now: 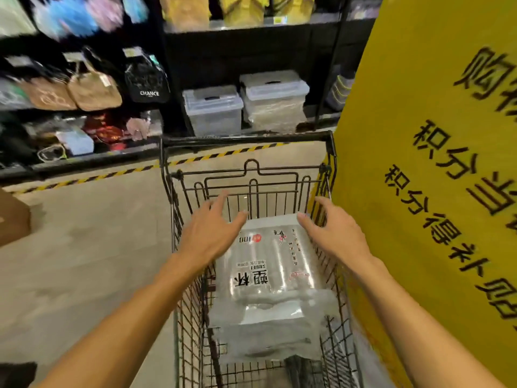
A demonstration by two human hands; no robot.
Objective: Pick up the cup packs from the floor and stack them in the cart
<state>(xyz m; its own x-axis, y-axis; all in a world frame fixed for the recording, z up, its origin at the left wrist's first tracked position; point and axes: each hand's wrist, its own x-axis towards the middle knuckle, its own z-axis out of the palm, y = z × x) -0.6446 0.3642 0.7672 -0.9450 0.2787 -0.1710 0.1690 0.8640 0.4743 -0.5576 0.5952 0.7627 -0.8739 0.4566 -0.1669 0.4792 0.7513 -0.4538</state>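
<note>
Shop shelves (84,88) are filling the upper left while the cart (249,141) is sitting centre frame. Both the left hand (208,233) and right hand (335,233) are hovering spread and empty, seemingly just off the top cup pack (268,264), its long axis running away between them.

The light around me is even and fairly bright, indoor and diffuse, though I cannot tell where the lamps sit. My forearms cast only faint, soft shadows on the pale grey concrete floor (84,247). The clear plastic wrap of the top cup pack (268,259) in the black wire shopping cart (246,141) throws small white glints. Motion blur smears the upper left badly: the blue and pink hanging items (78,15) and the tan cloth bags (92,91) are streaked. The wide lens bends the black metal shelving (251,43) and tilts the big yellow printed banner (419,135) at the right edge. My left hand (209,233) and right hand (333,231) look slightly soft.
</note>
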